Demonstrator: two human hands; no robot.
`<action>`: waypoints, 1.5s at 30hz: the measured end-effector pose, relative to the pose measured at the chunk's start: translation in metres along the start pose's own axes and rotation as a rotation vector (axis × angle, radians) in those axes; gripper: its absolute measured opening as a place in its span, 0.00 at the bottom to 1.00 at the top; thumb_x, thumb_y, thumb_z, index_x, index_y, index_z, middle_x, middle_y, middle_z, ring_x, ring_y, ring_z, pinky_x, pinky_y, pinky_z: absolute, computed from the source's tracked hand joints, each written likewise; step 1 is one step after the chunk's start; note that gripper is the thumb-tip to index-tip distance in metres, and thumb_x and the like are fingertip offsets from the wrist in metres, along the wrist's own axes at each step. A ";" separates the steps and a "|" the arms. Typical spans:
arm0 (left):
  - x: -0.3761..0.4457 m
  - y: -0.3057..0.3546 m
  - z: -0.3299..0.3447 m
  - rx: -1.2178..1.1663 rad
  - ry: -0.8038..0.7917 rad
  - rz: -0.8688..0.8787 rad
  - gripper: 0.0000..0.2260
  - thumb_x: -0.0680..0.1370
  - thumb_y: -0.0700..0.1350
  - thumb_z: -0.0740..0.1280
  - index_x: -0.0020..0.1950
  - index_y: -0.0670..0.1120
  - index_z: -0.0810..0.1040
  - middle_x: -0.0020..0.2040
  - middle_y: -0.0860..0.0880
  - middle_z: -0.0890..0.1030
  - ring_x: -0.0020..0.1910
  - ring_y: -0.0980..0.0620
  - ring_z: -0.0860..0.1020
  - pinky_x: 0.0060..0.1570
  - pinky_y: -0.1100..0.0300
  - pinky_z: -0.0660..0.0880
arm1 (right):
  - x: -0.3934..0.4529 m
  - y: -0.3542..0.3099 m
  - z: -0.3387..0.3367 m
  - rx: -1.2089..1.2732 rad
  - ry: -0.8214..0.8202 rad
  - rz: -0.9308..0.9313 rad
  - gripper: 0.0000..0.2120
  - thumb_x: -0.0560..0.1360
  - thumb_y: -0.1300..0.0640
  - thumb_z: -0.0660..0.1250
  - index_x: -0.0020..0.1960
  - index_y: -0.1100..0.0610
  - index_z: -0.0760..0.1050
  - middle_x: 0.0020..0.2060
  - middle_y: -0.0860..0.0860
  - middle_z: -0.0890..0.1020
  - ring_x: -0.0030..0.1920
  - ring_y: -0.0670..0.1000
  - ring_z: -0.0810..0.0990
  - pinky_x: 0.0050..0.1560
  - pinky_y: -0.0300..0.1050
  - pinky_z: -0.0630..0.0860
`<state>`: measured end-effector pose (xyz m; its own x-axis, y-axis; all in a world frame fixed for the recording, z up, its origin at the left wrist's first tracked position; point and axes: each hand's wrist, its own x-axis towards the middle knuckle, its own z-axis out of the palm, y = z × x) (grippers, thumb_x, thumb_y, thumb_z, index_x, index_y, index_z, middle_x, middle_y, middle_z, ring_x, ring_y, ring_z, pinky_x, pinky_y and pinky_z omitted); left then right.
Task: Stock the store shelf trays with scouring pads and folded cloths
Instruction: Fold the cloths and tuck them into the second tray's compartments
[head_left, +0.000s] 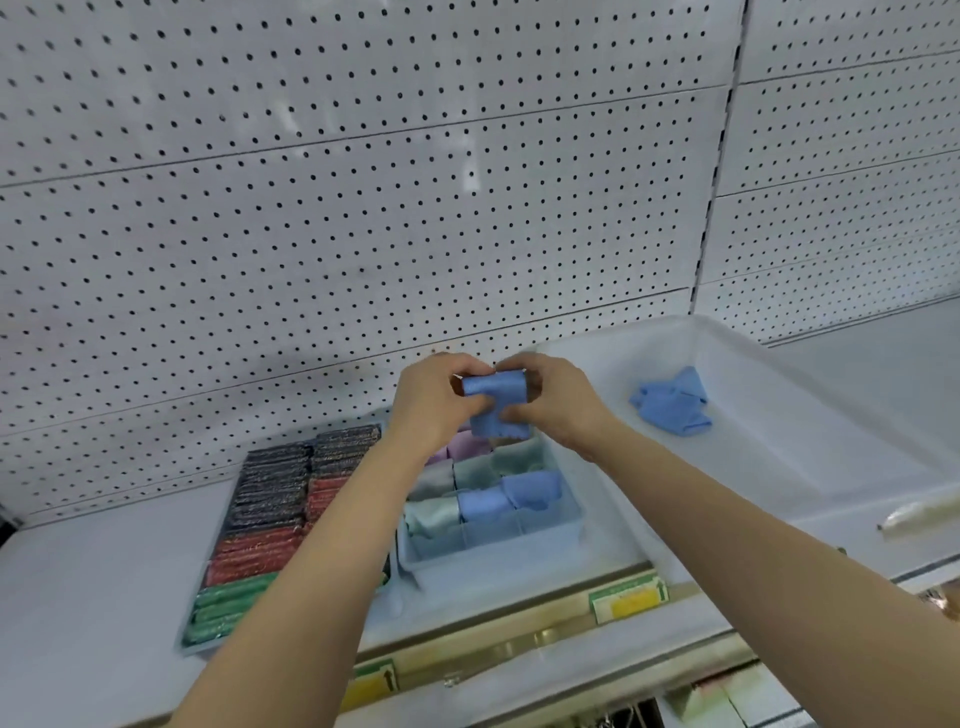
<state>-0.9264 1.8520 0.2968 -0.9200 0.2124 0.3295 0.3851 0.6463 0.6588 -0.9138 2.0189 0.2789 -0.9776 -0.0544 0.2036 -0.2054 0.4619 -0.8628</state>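
Note:
My left hand (435, 400) and my right hand (553, 400) both pinch one blue cloth (496, 408), holding it above the back of the divided cloth tray (566, 530). That tray holds folded cloths in purple, pale green and blue (511, 499). To its left a tray of scouring pads (270, 525) is packed with black, red and green pads. A crumpled blue cloth (672, 402) lies in the large white bin (810, 447) on the right.
White pegboard (363, 208) backs the shelf. The shelf's front edge carries a rail with yellow and green price labels (628, 600). A clear plastic wrapper (919, 512) rests on the bin's near rim. Bare shelf surface lies at the left (104, 571).

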 end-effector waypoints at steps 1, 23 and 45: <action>-0.004 -0.006 -0.002 0.038 -0.002 0.002 0.11 0.67 0.39 0.74 0.47 0.50 0.85 0.44 0.53 0.84 0.43 0.54 0.79 0.44 0.62 0.75 | 0.001 0.001 0.006 -0.126 -0.004 -0.015 0.18 0.64 0.65 0.73 0.53 0.57 0.80 0.43 0.54 0.80 0.43 0.53 0.78 0.41 0.45 0.76; -0.073 -0.090 0.011 0.817 -0.493 0.062 0.09 0.72 0.47 0.70 0.52 0.53 0.80 0.48 0.52 0.82 0.49 0.49 0.79 0.50 0.56 0.68 | -0.023 0.054 0.114 -0.638 -0.526 -0.075 0.11 0.68 0.55 0.71 0.34 0.51 0.69 0.31 0.49 0.75 0.37 0.53 0.72 0.39 0.48 0.72; -0.012 -0.018 -0.007 0.680 -0.439 0.070 0.16 0.78 0.58 0.64 0.64 0.56 0.76 0.60 0.52 0.78 0.55 0.50 0.77 0.47 0.58 0.73 | -0.018 0.032 0.001 -0.617 -0.090 -0.140 0.16 0.76 0.52 0.65 0.63 0.51 0.76 0.59 0.49 0.81 0.58 0.52 0.78 0.57 0.45 0.73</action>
<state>-0.9214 1.8327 0.2856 -0.8946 0.4456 -0.0339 0.4440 0.8949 0.0453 -0.9025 2.0338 0.2469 -0.9489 -0.2131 0.2326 -0.2932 0.8682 -0.4004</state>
